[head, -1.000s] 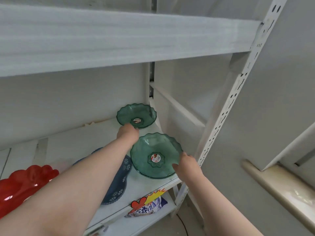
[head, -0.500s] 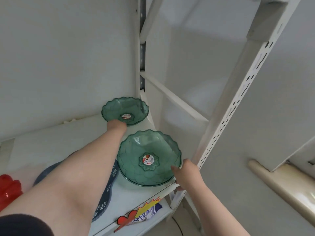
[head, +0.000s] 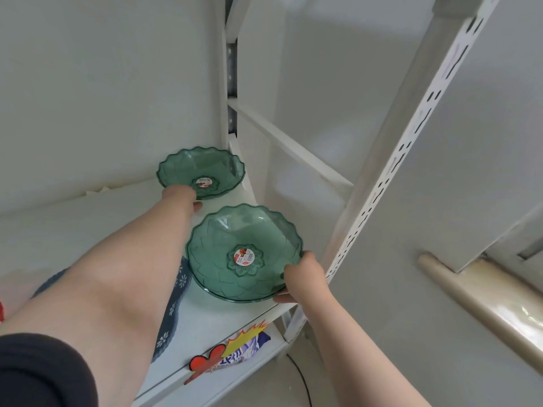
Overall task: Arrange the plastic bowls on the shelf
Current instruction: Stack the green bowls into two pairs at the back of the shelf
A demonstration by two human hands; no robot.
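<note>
Two clear green scalloped plastic bowls stand on the white shelf (head: pixel 223 324). The far green bowl (head: pixel 217 168) sits in the back right corner; my left hand (head: pixel 180 195) grips its near rim. The near green bowl (head: pixel 235 230) rests by the shelf's front right edge, each bowl carrying a red and white sticker in its middle. My right hand (head: pixel 302 277) holds the near bowl's right rim, thumb under the edge. A dark blue patterned bowl (head: pixel 173 312) lies mostly hidden under my left forearm.
A perforated white upright post (head: pixel 390 177) stands just right of the near bowl. A white crossbar (head: pixel 293 148) runs behind it. A red and yellow price tag (head: pixel 229 351) hangs at the shelf's front edge, with a packet on the lower shelf.
The view has dropped closer, so the upper shelf and red bowl left the frame. Both hands stay on the same bowls; the right hand has slid slightly along the near bowl's rim.
</note>
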